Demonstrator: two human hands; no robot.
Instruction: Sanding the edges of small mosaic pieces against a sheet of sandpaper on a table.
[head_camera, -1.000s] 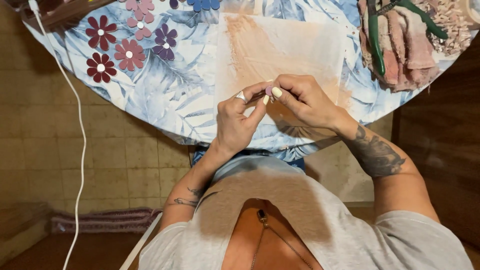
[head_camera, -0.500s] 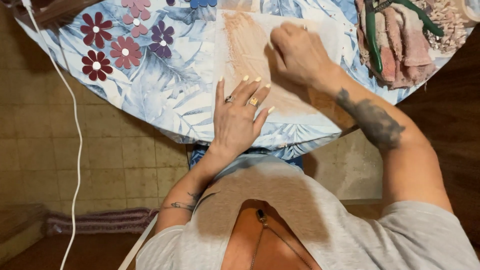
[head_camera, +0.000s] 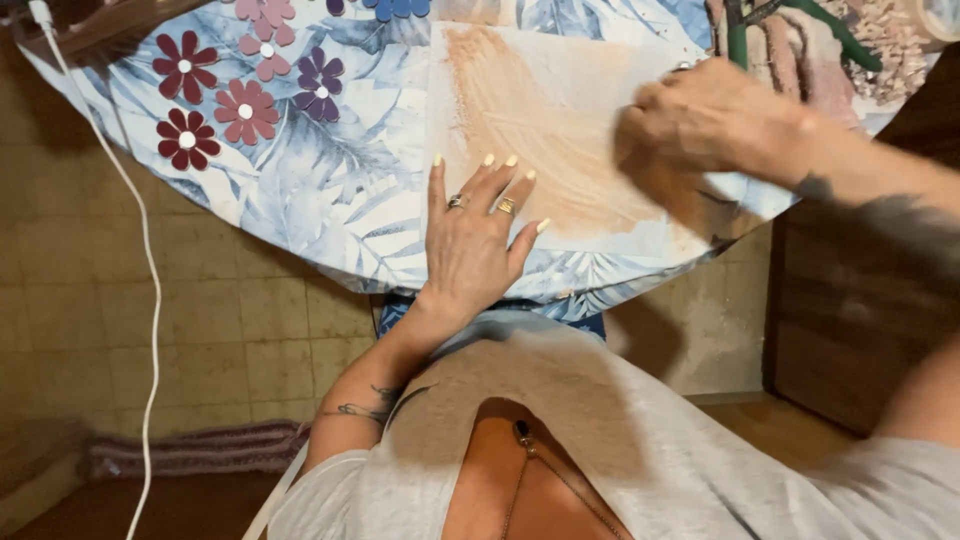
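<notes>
Since the earlier frames the right hand (head_camera: 700, 125) has left the table's near edge, where both hands met, and now hangs blurred above the far right part of the peach-smeared white sheet (head_camera: 560, 130). Its fingers are curled in; whether they hold anything cannot be told. The left hand (head_camera: 478, 230) now lies flat on the sheet's near edge, fingers spread wide, holding nothing, rings showing. The sheet rests on a round table under a blue leaf-print cloth (head_camera: 300, 190). Felt flowers (head_camera: 240, 95) in dark red, pink and purple lie loose on the cloth to the left. Green-handled pliers (head_camera: 740, 35) lie at the far right edge, on pinkish fabric.
</notes>
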